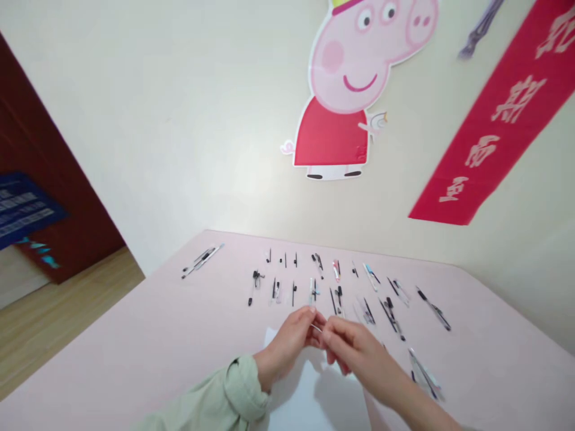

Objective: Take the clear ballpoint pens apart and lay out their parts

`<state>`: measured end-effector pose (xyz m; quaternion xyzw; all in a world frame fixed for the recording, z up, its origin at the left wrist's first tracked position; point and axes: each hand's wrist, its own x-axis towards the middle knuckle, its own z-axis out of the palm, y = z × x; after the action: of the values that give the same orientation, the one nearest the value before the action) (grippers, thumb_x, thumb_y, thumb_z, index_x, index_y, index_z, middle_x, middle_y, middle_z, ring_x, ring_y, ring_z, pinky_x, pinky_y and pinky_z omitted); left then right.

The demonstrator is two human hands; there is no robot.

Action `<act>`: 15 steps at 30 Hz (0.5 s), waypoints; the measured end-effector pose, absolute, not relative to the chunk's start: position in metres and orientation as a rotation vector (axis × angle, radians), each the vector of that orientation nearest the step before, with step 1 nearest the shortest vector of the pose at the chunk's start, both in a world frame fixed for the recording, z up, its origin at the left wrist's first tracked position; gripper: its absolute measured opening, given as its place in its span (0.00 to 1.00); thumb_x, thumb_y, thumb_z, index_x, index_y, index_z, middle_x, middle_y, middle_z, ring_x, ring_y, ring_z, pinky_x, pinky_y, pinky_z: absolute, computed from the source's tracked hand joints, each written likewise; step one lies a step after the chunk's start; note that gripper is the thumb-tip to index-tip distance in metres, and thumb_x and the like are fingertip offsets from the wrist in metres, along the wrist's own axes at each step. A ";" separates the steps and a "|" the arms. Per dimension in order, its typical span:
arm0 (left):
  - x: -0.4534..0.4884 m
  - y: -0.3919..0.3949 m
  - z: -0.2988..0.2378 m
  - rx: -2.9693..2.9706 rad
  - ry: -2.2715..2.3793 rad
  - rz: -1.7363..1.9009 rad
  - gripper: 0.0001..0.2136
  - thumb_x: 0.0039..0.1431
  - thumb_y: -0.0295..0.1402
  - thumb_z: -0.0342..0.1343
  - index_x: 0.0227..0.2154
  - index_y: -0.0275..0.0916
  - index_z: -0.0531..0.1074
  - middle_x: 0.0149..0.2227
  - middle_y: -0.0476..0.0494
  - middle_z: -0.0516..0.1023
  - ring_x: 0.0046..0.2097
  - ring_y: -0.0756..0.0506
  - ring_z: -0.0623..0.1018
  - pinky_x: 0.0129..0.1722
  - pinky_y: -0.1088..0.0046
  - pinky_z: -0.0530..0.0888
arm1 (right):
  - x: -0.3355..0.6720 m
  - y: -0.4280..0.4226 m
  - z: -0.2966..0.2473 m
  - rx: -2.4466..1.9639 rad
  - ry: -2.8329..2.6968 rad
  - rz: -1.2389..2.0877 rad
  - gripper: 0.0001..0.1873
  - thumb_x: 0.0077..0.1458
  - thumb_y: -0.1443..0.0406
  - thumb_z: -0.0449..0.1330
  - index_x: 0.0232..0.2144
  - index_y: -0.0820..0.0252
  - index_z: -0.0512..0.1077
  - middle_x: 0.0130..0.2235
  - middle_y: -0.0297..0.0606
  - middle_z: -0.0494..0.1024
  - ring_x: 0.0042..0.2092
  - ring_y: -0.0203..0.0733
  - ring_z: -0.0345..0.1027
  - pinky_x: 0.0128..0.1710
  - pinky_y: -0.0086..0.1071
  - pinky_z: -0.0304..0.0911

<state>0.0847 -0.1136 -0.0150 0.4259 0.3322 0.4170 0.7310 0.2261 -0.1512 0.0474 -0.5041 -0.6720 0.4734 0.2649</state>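
Both of my hands meet above a white sheet of paper (326,398) on the table. My left hand (291,335) is closed, thumb and fingertips pinched together. Against it, my right hand (353,341) is curled with its fingers pressed together. A thin pale stick-like piece (317,327) shows between the two sets of fingertips; most of it is hidden, so its exact kind cannot be told. Just beyond the fingers lie a pale blue pen part with a black refill (315,290).
Pens and pen parts lie in rows on the pink table (202,335). A pair of pens (203,261) lies far left, a black-capped pen (433,308) at the right, more parts (424,374) at the near right. A wall (202,149) bounds the far edge.
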 end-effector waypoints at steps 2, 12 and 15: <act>0.059 -0.095 -0.011 1.112 0.940 1.075 0.16 0.59 0.46 0.47 0.30 0.37 0.68 0.28 0.47 0.73 0.27 0.51 0.72 0.30 0.75 0.69 | 0.205 -0.161 0.026 -1.317 -1.794 1.477 0.12 0.57 0.62 0.50 0.25 0.60 0.67 0.22 0.31 0.69 0.21 0.31 0.57 0.22 0.24 0.54; -0.138 -0.018 -0.008 1.920 2.348 0.847 0.10 0.57 0.32 0.45 0.35 0.36 0.69 0.41 0.34 0.71 0.44 0.36 0.71 0.43 0.61 0.65 | 0.197 -0.158 -0.027 -1.260 -1.779 1.633 0.09 0.56 0.62 0.52 0.27 0.59 0.66 0.23 0.31 0.69 0.20 0.30 0.56 0.18 0.22 0.50; -0.162 -0.009 -0.006 1.993 2.466 0.692 0.10 0.57 0.32 0.46 0.35 0.34 0.70 0.41 0.32 0.70 0.46 0.34 0.71 0.43 0.59 0.64 | 0.196 -0.157 -0.026 -1.245 -1.756 1.646 0.08 0.56 0.62 0.52 0.27 0.60 0.65 0.23 0.31 0.69 0.19 0.30 0.55 0.17 0.22 0.49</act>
<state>-0.1618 -0.0086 -0.0063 0.6134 0.7588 0.2130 -0.0519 0.1964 -0.1573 -0.0260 -0.4489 -0.6331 0.5932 0.2141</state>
